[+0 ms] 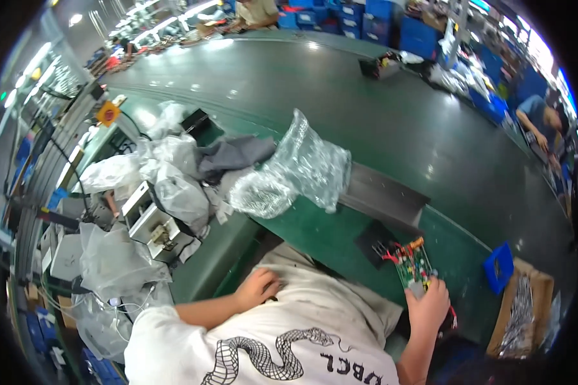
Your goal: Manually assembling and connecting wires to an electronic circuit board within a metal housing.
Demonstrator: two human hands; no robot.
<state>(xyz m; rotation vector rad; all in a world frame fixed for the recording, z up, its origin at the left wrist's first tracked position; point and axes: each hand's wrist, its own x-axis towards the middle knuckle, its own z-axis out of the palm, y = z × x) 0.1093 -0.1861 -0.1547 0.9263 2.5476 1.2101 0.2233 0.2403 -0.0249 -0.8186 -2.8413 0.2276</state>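
Note:
My right hand [430, 301] grips the near end of a green circuit board [412, 262] on the right side of the green bench. Red wires and many small parts sit on the board, and a grey block shows by my fingertips. Beside its far left edge lies a flat black piece [376, 244]. My left hand [258, 289] rests on my lap against the beige trousers, fingers curled; a small dark spot shows beneath them, and I cannot tell whether anything is held.
Clear bubble wrap [315, 160] and a grey cloth [237, 156] lie ahead. To the left are plastic bags and an opened metal housing [154, 221]. At right stand a blue bin [498, 264] and a cardboard box [546, 292] of metal parts. Beyond runs a wide conveyor belt [392, 115].

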